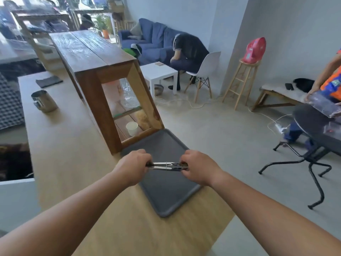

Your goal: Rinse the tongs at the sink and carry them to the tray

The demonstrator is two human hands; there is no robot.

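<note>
A pair of metal tongs (166,166) lies level between my two hands, just above the middle of a dark grey tray (162,143). My left hand (133,164) grips the tongs' left end. Their right end is pinched in my right hand (198,166). The tray rests on a light wooden counter (73,154), near its right edge. Whether the tongs touch the tray's surface I cannot tell.
A wooden display case with a glass side (103,71) stands right behind the tray. A metal jug (43,101) and a dark cloth (48,81) sit farther back on the counter. To the right are a black round table (317,124), a seated person and a standing person.
</note>
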